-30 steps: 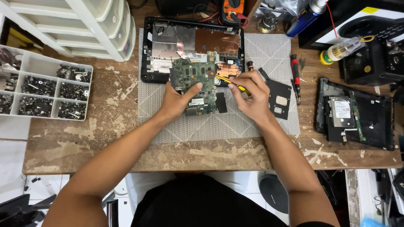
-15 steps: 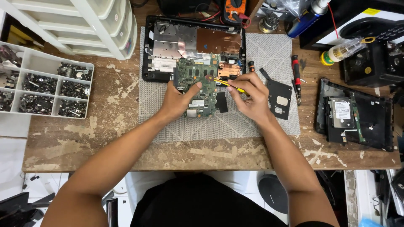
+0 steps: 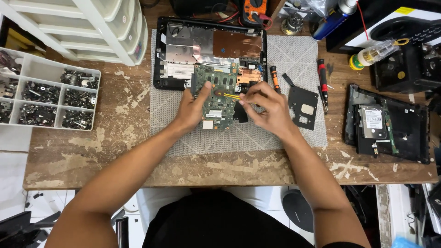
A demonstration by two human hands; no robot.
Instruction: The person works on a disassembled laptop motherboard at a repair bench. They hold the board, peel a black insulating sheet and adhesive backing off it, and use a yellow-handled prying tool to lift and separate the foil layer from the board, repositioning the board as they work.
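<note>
Left hand (image 3: 192, 108) is spread loosely, fingers pressing down on the green rectangular circuit board (image 3: 219, 95) lying on the grey woven mat (image 3: 239, 138). Right hand (image 3: 268, 106) pinches shut on a thin yellow-handled tool (image 3: 232, 96), tip on the board. Beyond them sits the open black laptop shell (image 3: 211, 43).

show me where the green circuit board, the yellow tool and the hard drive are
green circuit board (image 3: 219, 102), head view, on its bare middle between the hands.
yellow tool (image 3: 232, 96), head view, on its shaft.
hard drive (image 3: 373, 121), head view, on its labelled top.
</note>
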